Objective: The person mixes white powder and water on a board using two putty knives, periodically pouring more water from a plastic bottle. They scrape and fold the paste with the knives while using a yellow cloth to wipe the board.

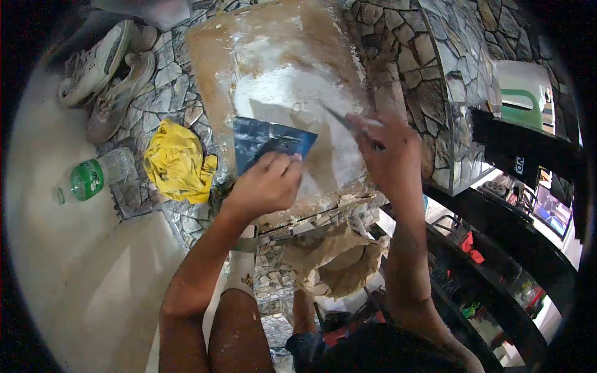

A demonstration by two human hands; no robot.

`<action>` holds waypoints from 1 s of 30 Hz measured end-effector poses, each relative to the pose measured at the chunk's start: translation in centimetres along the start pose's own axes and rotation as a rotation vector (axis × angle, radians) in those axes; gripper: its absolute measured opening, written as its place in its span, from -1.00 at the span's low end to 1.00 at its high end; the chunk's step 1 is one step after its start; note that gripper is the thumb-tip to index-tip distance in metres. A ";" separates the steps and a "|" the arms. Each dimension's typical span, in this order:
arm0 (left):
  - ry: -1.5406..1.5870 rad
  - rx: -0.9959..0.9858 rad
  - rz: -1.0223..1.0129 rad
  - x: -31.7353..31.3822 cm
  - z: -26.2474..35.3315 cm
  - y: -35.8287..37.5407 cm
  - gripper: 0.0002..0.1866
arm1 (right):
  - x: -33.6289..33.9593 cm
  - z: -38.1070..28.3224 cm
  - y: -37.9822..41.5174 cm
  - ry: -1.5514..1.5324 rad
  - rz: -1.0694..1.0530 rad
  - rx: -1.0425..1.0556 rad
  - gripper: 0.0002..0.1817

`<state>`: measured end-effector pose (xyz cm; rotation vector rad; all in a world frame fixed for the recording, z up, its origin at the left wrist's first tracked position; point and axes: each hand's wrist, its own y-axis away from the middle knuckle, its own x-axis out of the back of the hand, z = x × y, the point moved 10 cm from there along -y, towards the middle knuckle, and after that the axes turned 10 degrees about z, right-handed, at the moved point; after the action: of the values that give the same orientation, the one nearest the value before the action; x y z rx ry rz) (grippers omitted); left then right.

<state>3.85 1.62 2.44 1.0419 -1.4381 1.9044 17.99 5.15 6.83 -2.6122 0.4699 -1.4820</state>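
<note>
My left hand [266, 185] is closed on the lower edge of a flat blue scraper [256, 142], a four-sided sheet with white smears on its face. Held up at the right, my right hand [395, 152] is blurred by motion; a thin, dark, pointed blade [337, 115] sticks out from its fingers toward the left. The blade's handle is mostly hidden in that hand. Beneath both hands lies a tan board [211, 53] coated with white paste or powder [292, 87], thickest around its middle.
Left of the board are a crumpled yellow cloth [176, 163], a clear bottle with a green label [87, 180] and a pair of shoes [102, 68]. A crumpled brown paper bag [342, 267] stands open below the board. Dark stair treads [497, 230] run along the right.
</note>
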 end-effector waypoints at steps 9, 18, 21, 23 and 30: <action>0.166 -0.039 0.061 0.4 2.3 -1.4 -0.92 | -7.1 -1.6 1.3 0.150 -0.322 0.241 -0.77; 0.767 1.479 -0.093 -6.4 -5.9 12.9 -0.78 | -3.4 15.1 10.8 -0.668 0.181 -0.833 -0.69; 0.656 1.116 -0.311 -9.0 -2.6 14.6 -0.74 | -6.6 16.6 16.2 -0.934 0.161 -1.024 -0.75; 0.610 1.135 -0.373 -10.4 0.1 16.4 -0.73 | -8.2 15.7 18.0 -1.222 0.146 -1.154 -0.77; 0.393 0.652 -0.351 -9.5 2.5 13.5 -0.71 | -5.8 15.5 16.3 -0.636 0.082 -1.052 -0.70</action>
<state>-0.78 -4.37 -12.40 1.0212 -0.3814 2.1862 24.88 -9.47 -9.84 -3.4532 1.5336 -0.2523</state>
